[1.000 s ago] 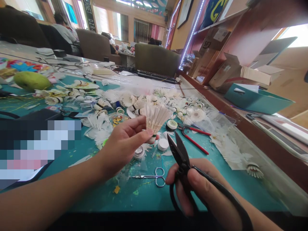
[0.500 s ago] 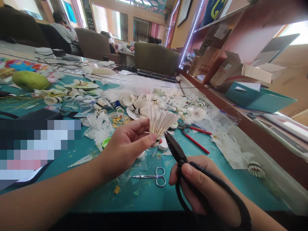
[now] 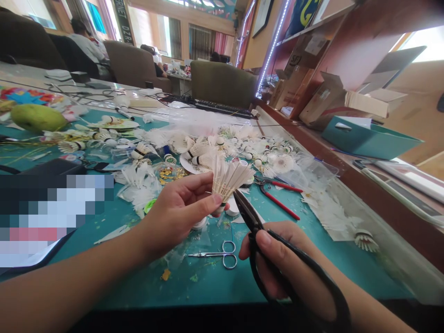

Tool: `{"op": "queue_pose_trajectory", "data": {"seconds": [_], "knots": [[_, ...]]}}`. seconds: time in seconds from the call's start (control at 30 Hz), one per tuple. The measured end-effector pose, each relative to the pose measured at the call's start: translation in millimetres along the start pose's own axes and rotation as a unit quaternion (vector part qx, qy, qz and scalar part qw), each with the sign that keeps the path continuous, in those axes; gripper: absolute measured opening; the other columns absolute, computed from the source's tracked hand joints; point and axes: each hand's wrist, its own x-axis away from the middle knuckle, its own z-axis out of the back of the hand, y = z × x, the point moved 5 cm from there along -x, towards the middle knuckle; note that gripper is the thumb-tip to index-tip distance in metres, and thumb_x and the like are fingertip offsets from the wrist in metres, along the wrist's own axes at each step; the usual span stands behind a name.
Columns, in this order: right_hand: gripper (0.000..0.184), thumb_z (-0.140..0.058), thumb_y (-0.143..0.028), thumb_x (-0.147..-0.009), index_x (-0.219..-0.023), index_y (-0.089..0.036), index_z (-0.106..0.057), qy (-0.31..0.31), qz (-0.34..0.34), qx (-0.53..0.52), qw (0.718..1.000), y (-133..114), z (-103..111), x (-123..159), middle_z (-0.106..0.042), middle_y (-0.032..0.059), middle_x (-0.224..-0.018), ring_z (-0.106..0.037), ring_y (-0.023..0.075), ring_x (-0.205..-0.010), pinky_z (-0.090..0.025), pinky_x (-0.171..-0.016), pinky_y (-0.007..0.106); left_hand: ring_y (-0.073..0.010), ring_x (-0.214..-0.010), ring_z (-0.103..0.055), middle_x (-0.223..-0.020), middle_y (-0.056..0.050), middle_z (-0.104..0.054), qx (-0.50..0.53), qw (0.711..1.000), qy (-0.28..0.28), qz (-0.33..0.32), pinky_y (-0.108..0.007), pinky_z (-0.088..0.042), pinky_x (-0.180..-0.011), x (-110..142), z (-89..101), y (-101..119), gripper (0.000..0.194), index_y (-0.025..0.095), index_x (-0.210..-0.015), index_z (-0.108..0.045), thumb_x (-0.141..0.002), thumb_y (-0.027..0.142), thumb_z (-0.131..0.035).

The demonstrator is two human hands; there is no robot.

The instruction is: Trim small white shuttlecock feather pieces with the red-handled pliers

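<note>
My left hand (image 3: 180, 212) pinches a feather shuttlecock (image 3: 231, 178) by its base, with the white skirt pointing up and to the right. My right hand (image 3: 280, 261) grips black-handled iron shears (image 3: 247, 215), their pointed blades raised close beside the skirt. The blade tips sit just below the feathers, and I cannot tell whether they touch. Small silver scissors (image 3: 218, 255) lie on the teal mat (image 3: 208, 284) below my hands.
Red-handled pliers (image 3: 277, 196) lie to the right of the shears. Loose feathers and several shuttlecocks (image 3: 197, 157) are heaped beyond my hands. A plastic sheet (image 3: 322, 173) lies along the right edge. A keyboard (image 3: 222, 108) and chairs stand beyond.
The shears have moved left, their tips now closer to the shuttlecock. My left hand and the shuttlecock have shifted only slightly.
</note>
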Motion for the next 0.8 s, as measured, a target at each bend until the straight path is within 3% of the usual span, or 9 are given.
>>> {"op": "queue_pose_trajectory", "data": {"seconds": [0.17,0.37,0.57,0.7,0.8], "knots": [[0.071,-0.037,-0.081,-0.099,-0.108,-0.017,-0.065,0.021,-0.003,0.054,0.998,-2.0,-1.2,8.3,-0.054,-0.0033,-0.06,-0.048,0.0109,-0.056,-0.041,-0.058,0.024,-0.0142,-0.084,-0.075,-0.099,-0.004,-0.084,0.035,0.999,-0.013,0.036,-0.017,-0.062,-0.073,-1.3,-2.2,-4.5,0.023,0.028,-0.11,-0.085,-0.087,0.031,-0.085],[0.053,-0.05,-0.068,-0.101,-0.079,-0.02,-0.054,0.047,0.038,0.139,0.988,-5.1,0.4,6.3,-0.05,-0.0045,-0.061,-0.042,0.0077,-0.055,-0.029,-0.048,0.021,-0.0115,-0.094,-0.078,-0.106,-0.002,-0.085,0.064,0.994,-0.064,0.061,-0.012,-0.06,-0.086,-1.6,-9.2,-8.1,0.021,0.028,-0.111,-0.084,-0.09,0.03,-0.083],[0.055,-0.05,-0.065,-0.101,-0.07,-0.021,-0.046,0.077,0.07,0.208,0.973,-10.4,0.6,1.3,-0.045,-0.0051,-0.058,-0.036,0.0077,-0.054,-0.025,-0.046,0.022,-0.0119,-0.101,-0.078,-0.111,-0.001,-0.084,0.041,0.994,-0.082,0.054,-0.014,-0.06,-0.091,-1.3,-10.8,-8.7,0.018,0.03,-0.113,-0.083,-0.095,0.03,-0.078],[0.046,-0.063,-0.058,-0.094,-0.069,-0.021,-0.05,0.097,0.041,0.229,0.968,-7.1,1.6,-1.6,-0.045,-0.0055,-0.059,-0.036,0.0087,-0.055,-0.028,-0.047,0.022,-0.0115,-0.092,-0.08,-0.103,0.0,-0.085,0.02,0.996,-0.072,0.049,-0.011,-0.06,-0.085,0.2,-10.9,-4.5,0.016,0.03,-0.107,-0.084,-0.091,0.029,-0.082],[0.044,-0.061,-0.055,-0.095,-0.069,-0.021,-0.051,0.097,0.014,0.239,0.966,-1.1,2.2,-4.0,-0.045,-0.0054,-0.058,-0.034,0.0089,-0.055,-0.029,-0.047,0.022,-0.012,-0.096,-0.08,-0.096,0.001,-0.085,0.004,0.997,-0.069,0.031,-0.008,-0.058,-0.082,0.4,-11.6,0.8,0.018,0.031,-0.104,-0.085,-0.087,0.024,-0.085]]}}
